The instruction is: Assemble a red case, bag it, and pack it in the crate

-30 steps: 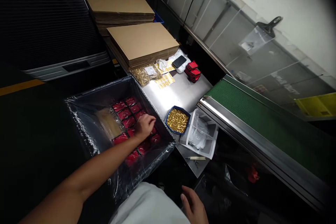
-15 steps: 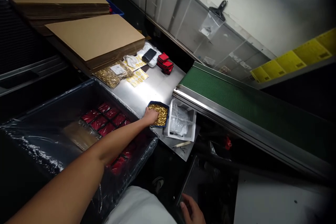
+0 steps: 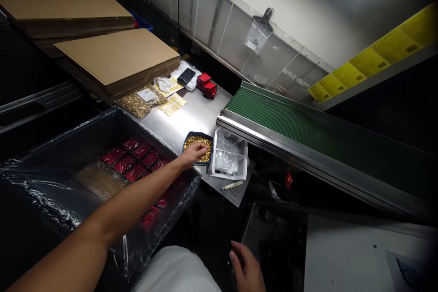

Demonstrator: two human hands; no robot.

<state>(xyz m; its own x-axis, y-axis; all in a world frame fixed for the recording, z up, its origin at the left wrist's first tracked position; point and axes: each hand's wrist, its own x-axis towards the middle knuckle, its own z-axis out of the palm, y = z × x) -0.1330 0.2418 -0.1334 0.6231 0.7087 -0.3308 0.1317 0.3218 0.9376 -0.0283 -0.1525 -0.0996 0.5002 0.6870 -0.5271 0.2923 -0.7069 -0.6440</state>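
My left hand [image 3: 193, 153] reaches over a small blue tray [image 3: 187, 139] heaped with small gold parts, its fingers curled down onto the heap. What they pinch, if anything, is hidden. My right hand [image 3: 247, 269] hangs low near my lap with its fingers loosely apart and nothing in it. Under my left forearm stands a dark crate [image 3: 85, 132] lined with clear plastic, holding rows of red packets [image 3: 132, 164].
A white tray [image 3: 214, 164] with clear bags sits right of the blue tray. A green conveyor belt [image 3: 290, 121] runs off to the right. Stacked cardboard sheets [image 3: 116, 57], a bag of gold parts [image 3: 137, 102], yellow sticker sheets [image 3: 173, 104], a phone [image 3: 186, 76] and red boxes [image 3: 206, 86] lie farther back.
My left hand left the red packets in the crate and moved right to the blue tray of gold parts. My view swung to the right.
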